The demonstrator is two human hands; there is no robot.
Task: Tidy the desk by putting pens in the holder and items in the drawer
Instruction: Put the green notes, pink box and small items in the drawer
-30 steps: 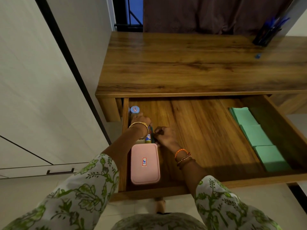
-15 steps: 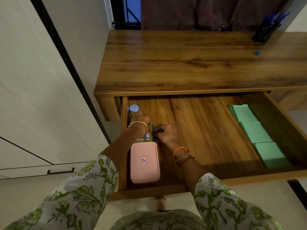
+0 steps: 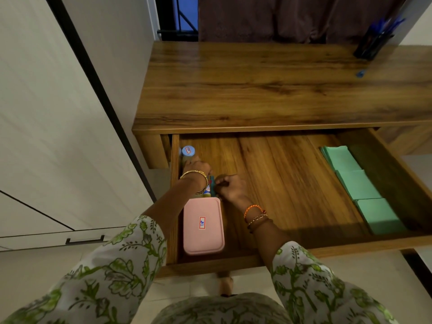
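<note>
**Small items packed along the drawer's left wall**

Your left hand (image 3: pixel 195 168) rests on the blue-capped bottle (image 3: pixel 188 152) just beyond it, grip hidden; your right hand (image 3: pixel 230 187) pinches a small tube (image 3: pixel 210 189) between both hands, likely squaring the row; pink case (image 3: pixel 203 226) lies below; pen holder (image 3: pixel 372 44) stands far right on the desk (image 3: pixel 257 85).

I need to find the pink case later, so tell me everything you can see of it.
The pink case is a flat rounded rectangle, smooth and matte like plastic or silicone, closed, with a small red-bordered sticker at its centre. It lies flat in the open drawer, near the front left corner, long side running front to back. The right hand is just behind it; contact is unclear.
</note>
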